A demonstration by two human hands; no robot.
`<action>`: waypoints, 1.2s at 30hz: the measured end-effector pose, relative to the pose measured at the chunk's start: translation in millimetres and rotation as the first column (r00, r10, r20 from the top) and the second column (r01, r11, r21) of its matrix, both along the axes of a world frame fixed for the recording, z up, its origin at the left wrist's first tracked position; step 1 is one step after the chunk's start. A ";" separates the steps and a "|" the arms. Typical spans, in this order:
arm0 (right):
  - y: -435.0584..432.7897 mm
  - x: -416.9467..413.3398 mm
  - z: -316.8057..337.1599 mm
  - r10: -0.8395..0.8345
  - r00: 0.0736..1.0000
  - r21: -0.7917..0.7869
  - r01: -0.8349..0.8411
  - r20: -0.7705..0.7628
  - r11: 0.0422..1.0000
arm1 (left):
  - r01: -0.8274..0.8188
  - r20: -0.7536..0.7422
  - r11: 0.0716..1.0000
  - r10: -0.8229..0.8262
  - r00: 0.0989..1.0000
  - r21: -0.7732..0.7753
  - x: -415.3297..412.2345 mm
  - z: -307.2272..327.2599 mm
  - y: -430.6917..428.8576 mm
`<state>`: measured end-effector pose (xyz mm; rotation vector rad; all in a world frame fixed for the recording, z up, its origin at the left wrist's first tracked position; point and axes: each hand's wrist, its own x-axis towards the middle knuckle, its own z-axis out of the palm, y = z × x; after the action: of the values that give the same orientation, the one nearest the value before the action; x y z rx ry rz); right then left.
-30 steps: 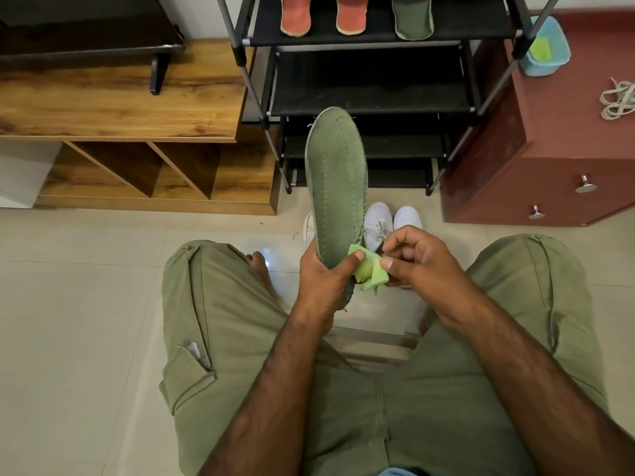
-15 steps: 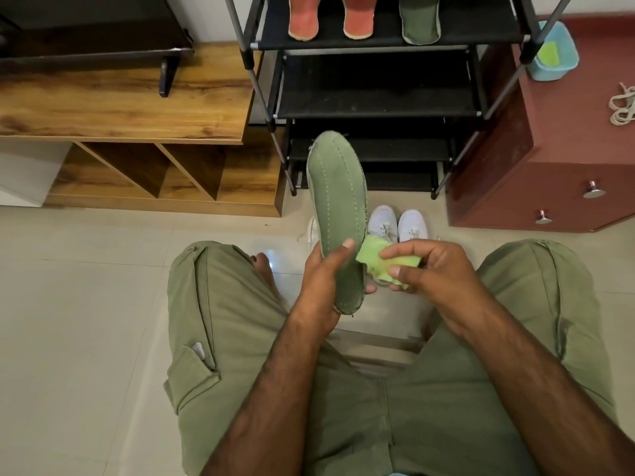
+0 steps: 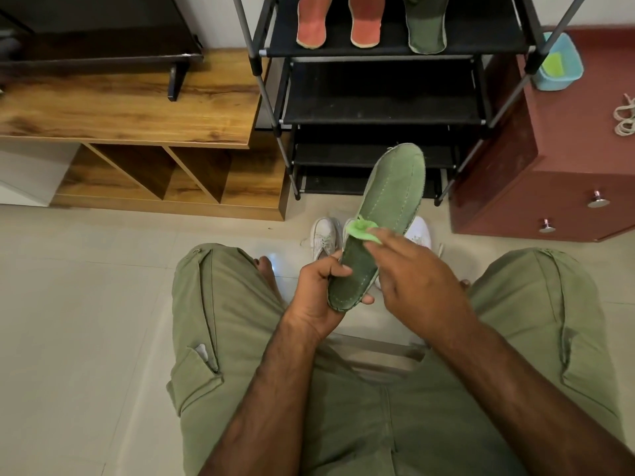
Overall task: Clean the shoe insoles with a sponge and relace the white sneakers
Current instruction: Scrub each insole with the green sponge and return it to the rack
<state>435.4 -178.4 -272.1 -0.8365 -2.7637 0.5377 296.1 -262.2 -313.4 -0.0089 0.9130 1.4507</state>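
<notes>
Long green fabric insole with pale stitching (image 3: 385, 214): held between your knees, above the floor, its toe end tilted up and to the right toward the black shoe rack (image 3: 381, 111). Your left hand (image 3: 318, 297) cups the heel end, thumb over the near edge and fingers curled beneath. Your right hand (image 3: 415, 276) lies flat across the insole's middle, fingers pressing a bright green sponge (image 3: 360, 230) against its surface; only the sponge's far edge shows past the fingertips. Below the insole, 2 white sneakers (image 3: 324, 237) stand on the pale tiled floor (image 3: 86, 286), partly hidden. On the rack's top shelf lie 2 pink insoles (image 3: 311, 24) and 1 second green insole (image 3: 426, 25). At right, a dark red cabinet (image 3: 563, 149) carries a light blue tub (image 3: 561, 63) and coiled white laces (image 3: 623, 116).
</notes>
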 end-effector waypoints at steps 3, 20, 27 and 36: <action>-9.6 -0.3 -4.0 0.056 0.998 0.034 -0.056 -0.001 0.998 | 0.003 -0.051 1.000 -0.003 0.999 -0.002 -3.7 0.2 -1.7; -14.3 -8.2 -11.4 -0.116 0.975 -0.221 0.073 -0.188 0.972 | -0.068 0.304 0.994 0.038 0.952 0.087 -1.4 4.2 -8.0; -2.3 -23.2 -5.2 -0.336 0.919 -0.333 0.256 -0.209 0.908 | -0.072 0.305 0.995 0.045 0.951 0.076 -0.2 -3.7 -5.2; -2.7 -34.6 -2.6 -0.362 0.920 -0.383 0.284 -0.148 0.879 | -0.070 0.269 0.997 0.057 0.961 0.038 3.7 -6.7 -2.8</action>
<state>400.8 -181.0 -274.7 -1.2119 -2.2909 1.0107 299.8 -265.0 -320.1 -0.1976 0.6617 1.4878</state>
